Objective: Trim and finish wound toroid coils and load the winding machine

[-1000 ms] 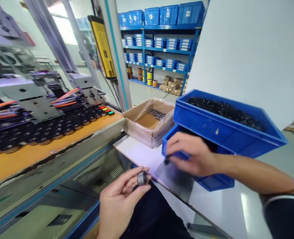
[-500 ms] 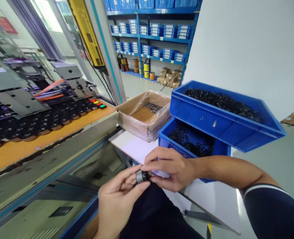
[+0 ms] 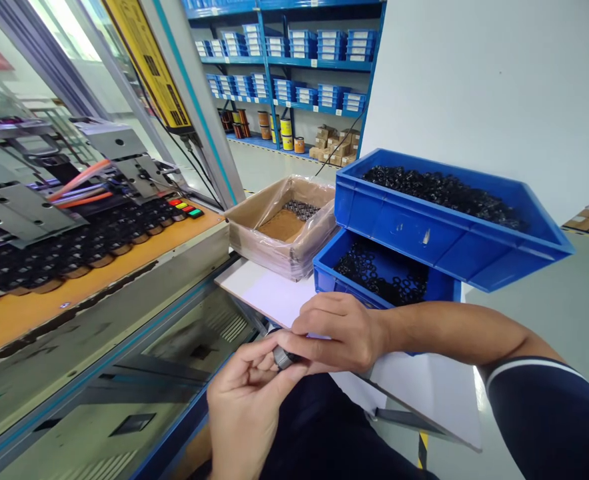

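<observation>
My left hand (image 3: 249, 393) pinches a small grey stator core (image 3: 283, 360) between thumb and fingertips, in front of my lap. Its ribbed metal side shows. From the right, my right hand (image 3: 337, 337) closes over the core's other end, thumb and fingers pressed against it. Those fingers cover most of the black plastic end piece, so how it sits on the core cannot be made out. Beyond the right hand stands a lower blue bin (image 3: 324, 270) with loose black rings (image 3: 399, 290) in it.
An upper blue bin (image 3: 454, 237) full of black parts rests tilted over the lower one. Left of them a plastic-lined cardboard box (image 3: 264, 243) holds small metal cores (image 3: 302, 210). Rows of black-topped cores (image 3: 94, 247) line the orange machine bench (image 3: 139, 263) at left.
My right fingers have moved left over the core and now hide the black end piece that showed before. The view has shifted slightly.
</observation>
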`<state>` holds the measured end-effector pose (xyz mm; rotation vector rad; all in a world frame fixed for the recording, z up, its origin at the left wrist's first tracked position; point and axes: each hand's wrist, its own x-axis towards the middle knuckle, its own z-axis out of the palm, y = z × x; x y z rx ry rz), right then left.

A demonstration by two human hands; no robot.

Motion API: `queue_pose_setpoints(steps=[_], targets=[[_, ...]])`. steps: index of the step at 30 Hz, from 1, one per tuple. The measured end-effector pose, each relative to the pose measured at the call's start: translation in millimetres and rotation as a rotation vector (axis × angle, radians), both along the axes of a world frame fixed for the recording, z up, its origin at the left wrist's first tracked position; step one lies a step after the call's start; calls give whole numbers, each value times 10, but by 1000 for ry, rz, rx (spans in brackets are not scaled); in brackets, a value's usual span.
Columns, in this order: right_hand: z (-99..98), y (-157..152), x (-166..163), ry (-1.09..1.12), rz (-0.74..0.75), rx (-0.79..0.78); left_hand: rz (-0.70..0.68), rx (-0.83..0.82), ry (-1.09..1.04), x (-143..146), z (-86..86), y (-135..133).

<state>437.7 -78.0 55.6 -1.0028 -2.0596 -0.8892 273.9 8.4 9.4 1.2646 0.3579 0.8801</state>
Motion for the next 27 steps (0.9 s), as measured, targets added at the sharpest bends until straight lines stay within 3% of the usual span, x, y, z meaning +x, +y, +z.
queue_pose_setpoints(steps=[3, 8, 11, 14, 18, 22, 24, 25, 27], targets=[[-25, -13, -21, 27, -11, -7, 78, 115, 21, -5, -17, -22], [-32, -36, -79, 232, 65, -95, 199, 824, 15, -128, 102, 155], [-36, -40, -95, 289, 110, -161, 222, 1004, 0, -161, 139, 199], [-36, -40, -89, 289, 90, -173, 213, 915, 36, -127, 113, 161], [-16, -30, -65, 182, 29, -138, 142, 606, 67, -43, 48, 115], [-7, -13, -43, 245, 10, -163, -113, 130, 40, 14, -29, 135], [-17, -3, -32, 278, 23, -164, -228, -27, 4, 19, -66, 159], [-25, 2, -27, 280, 32, -156, -243, -32, 4, 14, -77, 174], [-41, 6, -18, 266, 42, -139, -182, 109, 17, -4, -75, 214]])
